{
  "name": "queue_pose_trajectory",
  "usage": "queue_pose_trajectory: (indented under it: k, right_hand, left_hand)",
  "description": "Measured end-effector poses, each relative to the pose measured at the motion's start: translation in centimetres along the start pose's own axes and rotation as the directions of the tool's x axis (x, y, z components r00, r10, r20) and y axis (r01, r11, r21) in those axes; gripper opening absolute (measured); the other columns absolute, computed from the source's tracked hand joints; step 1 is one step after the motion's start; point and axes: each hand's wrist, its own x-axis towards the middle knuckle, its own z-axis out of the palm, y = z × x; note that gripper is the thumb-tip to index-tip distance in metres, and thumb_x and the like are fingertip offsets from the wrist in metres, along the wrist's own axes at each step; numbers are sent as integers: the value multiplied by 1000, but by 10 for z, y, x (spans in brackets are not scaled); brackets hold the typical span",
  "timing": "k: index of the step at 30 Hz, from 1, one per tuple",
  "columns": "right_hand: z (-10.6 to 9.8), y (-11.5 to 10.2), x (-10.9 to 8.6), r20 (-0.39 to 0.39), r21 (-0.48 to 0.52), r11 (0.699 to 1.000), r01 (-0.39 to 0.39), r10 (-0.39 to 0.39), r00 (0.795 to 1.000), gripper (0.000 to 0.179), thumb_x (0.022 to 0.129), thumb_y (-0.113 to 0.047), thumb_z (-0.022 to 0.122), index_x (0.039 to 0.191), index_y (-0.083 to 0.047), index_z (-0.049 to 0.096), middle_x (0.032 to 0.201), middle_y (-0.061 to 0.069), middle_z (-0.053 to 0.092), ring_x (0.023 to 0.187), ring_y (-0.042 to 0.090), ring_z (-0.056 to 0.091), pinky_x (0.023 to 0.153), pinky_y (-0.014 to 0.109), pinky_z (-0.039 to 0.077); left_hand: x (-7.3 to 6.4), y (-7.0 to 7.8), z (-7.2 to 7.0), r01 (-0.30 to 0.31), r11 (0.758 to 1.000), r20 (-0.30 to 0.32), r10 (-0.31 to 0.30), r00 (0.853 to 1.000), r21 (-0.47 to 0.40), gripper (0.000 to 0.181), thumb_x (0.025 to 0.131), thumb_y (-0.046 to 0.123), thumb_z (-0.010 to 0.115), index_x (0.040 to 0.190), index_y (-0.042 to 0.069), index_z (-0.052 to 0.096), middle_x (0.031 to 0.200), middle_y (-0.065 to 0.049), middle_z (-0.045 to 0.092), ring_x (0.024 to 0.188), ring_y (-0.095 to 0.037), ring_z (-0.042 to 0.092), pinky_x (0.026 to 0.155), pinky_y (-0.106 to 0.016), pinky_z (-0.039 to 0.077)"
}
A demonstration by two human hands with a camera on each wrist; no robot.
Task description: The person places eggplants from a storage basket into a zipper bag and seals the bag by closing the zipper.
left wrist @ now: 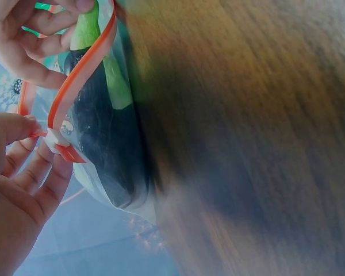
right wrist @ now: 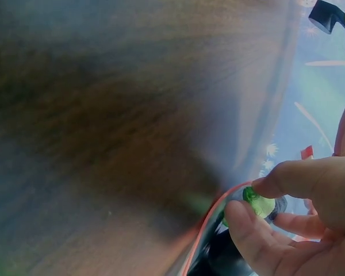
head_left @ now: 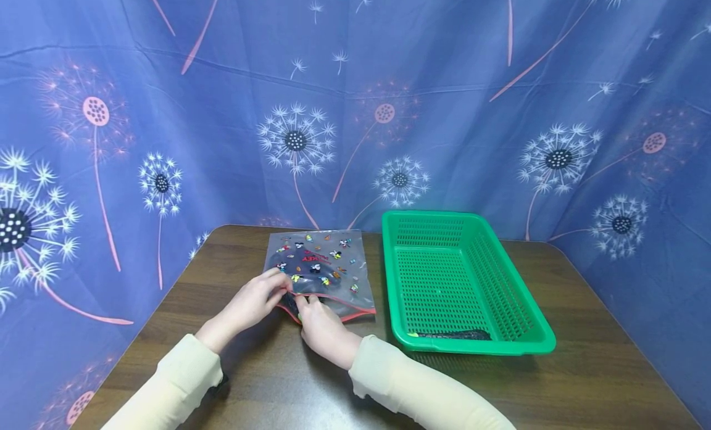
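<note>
A clear zip bag (head_left: 347, 263) with cartoon prints lies on the table, its orange-red zip edge (left wrist: 83, 72) parted at the near side. My left hand (head_left: 252, 302) pinches the left end of that edge, by a white slider (left wrist: 56, 138). At the mouth, my right hand (head_left: 328, 332) holds the pale green stem end (right wrist: 259, 204) of a dark eggplant between thumb and fingers. Most of this eggplant is hidden in the bag and behind the zip edge. Another dark eggplant (left wrist: 121, 155) with a green end shows through the plastic beside it.
A green slotted basket (head_left: 391, 282) stands right of the bag. Along its near wall lies a dark, long vegetable (head_left: 458, 335) with a yellow-green tip. Behind the wooden table (head_left: 589, 356) hangs a blue dandelion-print curtain (head_left: 455, 109).
</note>
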Motion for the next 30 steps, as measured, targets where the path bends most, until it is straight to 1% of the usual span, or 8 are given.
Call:
queue_pose_trajectory:
  k: [5, 9, 13, 15, 18, 22, 26, 30]
  right_hand:
    - [5, -2, 2, -8, -66, 998, -4, 4, 1000, 49, 63, -14, 80, 106, -7, 56, 85, 8, 61, 67, 18, 64, 56, 28, 51]
    - [7, -3, 4, -40, -103, 995, 6, -10, 999, 41, 63, -13, 79, 97, -7, 57, 79, 6, 60, 63, 17, 62, 54, 27, 49]
    - [8, -3, 7, -42, -127, 992, 7, -12, 999, 37, 64, -13, 78, 95, -8, 58, 78, 6, 61, 64, 16, 62, 54, 27, 49]
    - [9, -3, 9, -33, -139, 990, 1, -6, 999, 36, 65, -13, 78, 96, -8, 59, 79, 6, 61, 65, 16, 63, 55, 27, 50]
    - [11, -2, 11, -50, -173, 985, -8, 0, 999, 33, 68, -13, 76, 97, -9, 60, 79, 6, 62, 65, 16, 63, 55, 27, 50]
    - [14, -3, 14, -83, -222, 975, -19, 0, 997, 20, 76, -11, 68, 95, -11, 61, 77, 5, 63, 64, 16, 63, 54, 27, 49]
    - [17, -3, 15, -80, -217, 975, -34, 17, 997, 11, 80, -7, 60, 90, -12, 61, 75, 4, 63, 63, 17, 62, 54, 28, 50]
    - [19, -3, 16, -76, -204, 978, -46, 31, 997, 12, 81, -7, 59, 91, -12, 62, 76, 4, 64, 64, 17, 63, 54, 28, 50]
  left_hand:
    - [1, 1, 0, 6, 1000, -3, -6, 1000, -1, 23, 80, -5, 66, 85, 17, 61, 84, 9, 55, 74, -7, 52, 67, -28, 46]
    - [1, 2, 1, 6, 1000, -5, -6, 1000, -6, 23, 79, -5, 66, 85, 16, 62, 84, 9, 56, 75, -7, 53, 67, -28, 47]
    - [1, 2, 2, -2, 1000, -18, 2, 1000, -13, 23, 79, -6, 66, 85, 16, 62, 84, 9, 56, 75, -6, 53, 67, -27, 46]
    - [1, 2, 2, -1, 1000, -20, 1, 1000, -14, 22, 79, -5, 66, 85, 16, 62, 85, 10, 57, 75, -6, 53, 67, -26, 46]
    - [1, 1, 1, -7, 1000, -25, 7, 1000, -20, 23, 79, -6, 66, 86, 16, 62, 85, 10, 57, 74, -5, 53, 66, -26, 46]
    - [2, 0, 1, -22, 999, -40, 21, 999, -29, 25, 78, -7, 66, 85, 16, 62, 84, 9, 57, 73, -5, 52, 65, -25, 46]
    - [2, -1, 1, -27, 999, -43, 26, 999, -33, 25, 78, -7, 65, 86, 17, 63, 85, 9, 58, 72, -4, 51, 64, -24, 45]
    - [3, -1, 1, -27, 999, -41, 26, 999, -32, 26, 78, -7, 64, 86, 17, 62, 85, 9, 58, 73, -4, 51, 64, -24, 46]
